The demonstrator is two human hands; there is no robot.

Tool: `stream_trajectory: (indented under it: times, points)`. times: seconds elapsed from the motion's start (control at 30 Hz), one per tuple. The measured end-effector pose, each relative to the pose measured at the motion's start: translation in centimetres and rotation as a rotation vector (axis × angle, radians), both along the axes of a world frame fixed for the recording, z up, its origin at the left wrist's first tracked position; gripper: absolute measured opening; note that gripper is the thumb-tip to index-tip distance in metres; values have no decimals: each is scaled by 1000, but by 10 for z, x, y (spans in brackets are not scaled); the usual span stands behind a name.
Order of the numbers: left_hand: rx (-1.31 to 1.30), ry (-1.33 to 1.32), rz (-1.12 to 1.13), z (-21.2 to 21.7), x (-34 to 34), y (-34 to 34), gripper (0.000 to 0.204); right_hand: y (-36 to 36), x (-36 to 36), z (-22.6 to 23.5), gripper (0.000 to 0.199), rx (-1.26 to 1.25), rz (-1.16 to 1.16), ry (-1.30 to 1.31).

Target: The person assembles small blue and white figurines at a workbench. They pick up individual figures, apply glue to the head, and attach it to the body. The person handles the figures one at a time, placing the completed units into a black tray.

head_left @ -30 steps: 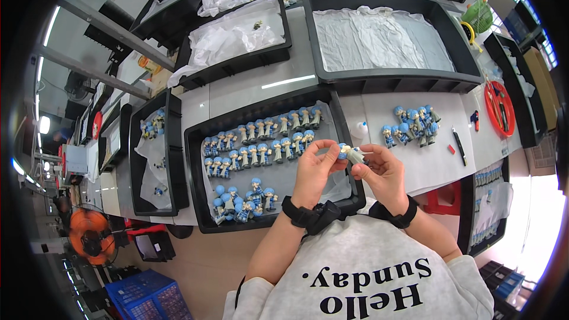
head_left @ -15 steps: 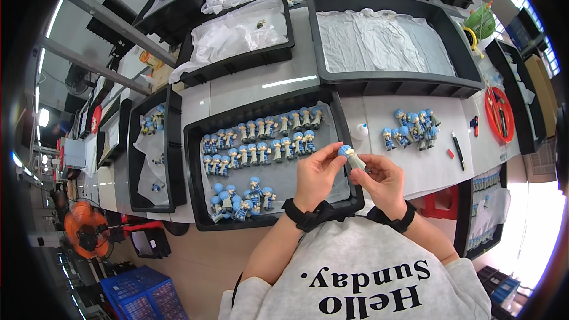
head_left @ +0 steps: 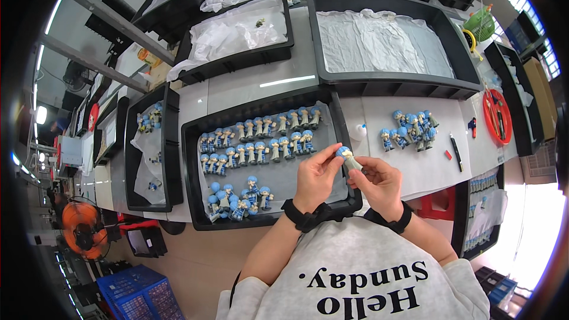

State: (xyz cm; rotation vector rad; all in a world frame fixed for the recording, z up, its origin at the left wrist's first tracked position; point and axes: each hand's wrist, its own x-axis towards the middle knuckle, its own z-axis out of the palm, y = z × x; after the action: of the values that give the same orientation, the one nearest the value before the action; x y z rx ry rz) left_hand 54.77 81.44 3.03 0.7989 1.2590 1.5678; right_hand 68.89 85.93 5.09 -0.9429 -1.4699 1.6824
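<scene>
While only the head view is available, both hands are seen raised over the near right corner of a black tray (head_left: pixel 191 142). A small figurine (head_left: pixel 348 159) with a blue cap and pale body is held between them: the fingers of the left hand (head_left: pixel 316 178) are closed on its blue head, and the fingers of the right hand (head_left: pixel 379 185) are closed around its lower body. The figurine is tilted, head toward the left. A black band is worn on each wrist.

Inside the tray, two rows of matching blue-capped figures (head_left: pixel 261 139) are stood side by side, and a looser cluster (head_left: pixel 237 197) is gathered at the near left corner. On the white surface (head_left: pixel 415 169) to the right of the tray, a further small group of figures (head_left: pixel 409 130) is stood, with a dark pen (head_left: pixel 455 153) beside it. A larger tray lined with white cloth (head_left: pixel 382 41) is set farther back.
</scene>
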Motion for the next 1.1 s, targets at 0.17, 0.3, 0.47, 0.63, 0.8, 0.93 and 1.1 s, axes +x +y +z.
stream_trajectory:
  times: [0.17, 0.3, 0.47, 0.63, 0.8, 0.93, 1.1]
  points:
    - [56, -57, -12, -3, 0, -1, 31, -4, -1, -3, 29, 187, -39, -36]
    - [106, -88, -29, -3, 0, 0, 30, -3, 1, -4, 29, 309, -34, -85]
    - [-37, -142, -134, -2, -16, -4, 26, 2, 5, -2, 27, 404, -41, -119]
    - [-96, -230, -206, -9, -28, -4, 26, 5, 5, 3, 25, 514, -35, -158]
    - [-129, -394, -289, -4, -31, -2, 26, 6, 5, 13, 23, 582, -13, -164]
    - [-138, -434, -357, -7, -35, -4, 26, 8, 6, 15, 22, 601, 8, -145]
    - [-85, -438, -361, -10, -36, -6, 27, 6, 6, 19, 21, 596, 19, -131]
